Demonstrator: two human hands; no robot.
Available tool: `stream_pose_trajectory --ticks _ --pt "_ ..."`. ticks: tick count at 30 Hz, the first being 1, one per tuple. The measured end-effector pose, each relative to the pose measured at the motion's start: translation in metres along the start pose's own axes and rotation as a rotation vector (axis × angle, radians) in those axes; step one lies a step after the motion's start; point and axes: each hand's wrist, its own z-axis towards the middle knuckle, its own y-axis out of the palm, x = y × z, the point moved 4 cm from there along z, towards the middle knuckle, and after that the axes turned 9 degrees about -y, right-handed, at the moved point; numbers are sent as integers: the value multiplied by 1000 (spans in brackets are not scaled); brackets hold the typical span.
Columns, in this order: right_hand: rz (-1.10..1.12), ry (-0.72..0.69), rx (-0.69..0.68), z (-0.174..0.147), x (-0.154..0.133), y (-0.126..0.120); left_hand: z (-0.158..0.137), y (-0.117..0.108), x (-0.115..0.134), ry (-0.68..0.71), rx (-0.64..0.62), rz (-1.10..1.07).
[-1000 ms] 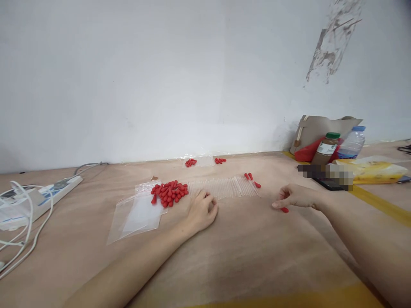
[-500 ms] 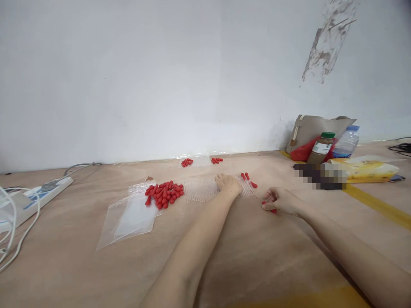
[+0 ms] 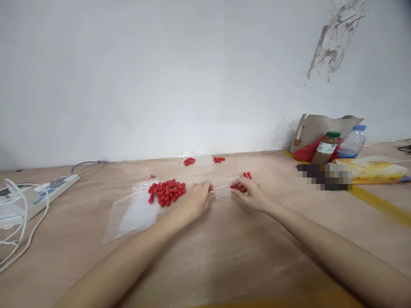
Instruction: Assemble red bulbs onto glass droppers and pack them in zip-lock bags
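Two bare hands work over a row of thin clear tubes laid side by side on a brown-covered table. Above the row's left part, the left hand holds a single clear tube in a narrow pinch, the tube pointing toward the other hand. Above the row's right part, the right hand pinches a red bulb at the tube's end; whether tube and bulb are joined cannot be told. A heap of red bulbs lies just left of the row, partly on a clear plastic bag. Two loose red bulbs lie at the row's right end. Beyond the row, near the wall, are two small red clusters. Well to its right stand a green-capped bottle and a blue-capped bottle; well to its left lies a white power strip.
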Motion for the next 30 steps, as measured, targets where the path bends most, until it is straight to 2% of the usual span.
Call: stream_pose_trajectory --ticks 4,7,11,18,25,30 --pt "54 -38 -3 0 -11 30 -36 7 -28 125 128 -30" --pt "48 -65 5 -9 -12 40 -40 15 -34 185 200 -64" --pt "42 -124 -15 -17 -14 40 -36 19 -34 220 242 -105" --pt "73 -141 -36 -16 -17 40 -36 21 -37 250 244 -90" --pt "85 -171 -45 -17 -14 41 -39 16 -30 312 234 -49" --pt "88 -194 -49 -18 -11 43 -38 21 -32 338 216 -88"
